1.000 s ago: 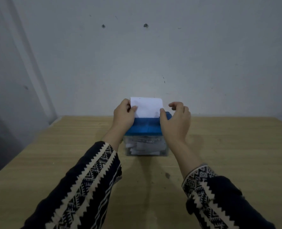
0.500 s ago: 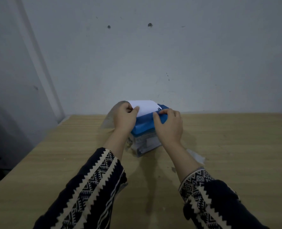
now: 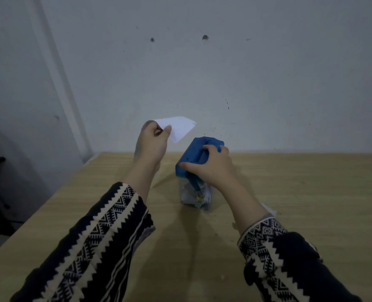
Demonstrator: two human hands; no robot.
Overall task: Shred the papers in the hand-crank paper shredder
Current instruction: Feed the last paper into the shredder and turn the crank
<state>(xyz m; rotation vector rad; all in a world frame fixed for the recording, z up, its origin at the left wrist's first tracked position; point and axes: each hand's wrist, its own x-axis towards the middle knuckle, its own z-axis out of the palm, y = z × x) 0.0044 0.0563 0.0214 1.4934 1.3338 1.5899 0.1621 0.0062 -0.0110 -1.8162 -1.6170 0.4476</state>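
The hand-crank shredder (image 3: 194, 155) has a blue top and a clear bin (image 3: 197, 196) holding shredded paper. It stands tilted and turned on the wooden table (image 3: 311, 192). My right hand (image 3: 211, 168) grips the blue top from above, thumb on its near left corner. A blue crank arm (image 3: 194, 184) hangs down the near side. My left hand (image 3: 152, 142) is raised to the left of the shredder and pinches a white sheet of paper (image 3: 179, 127) by its corner, clear of the slot.
A grey wall (image 3: 224, 73) rises right behind the table's far edge. A small white scrap (image 3: 268, 210) lies on the table beside my right forearm. The table's left edge (image 3: 50, 203) drops off to a dark floor.
The paper stood in the shredder's slot between both hands. My left hand has now lifted it out and to the left, while my right hand has turned and tilted the shredder.
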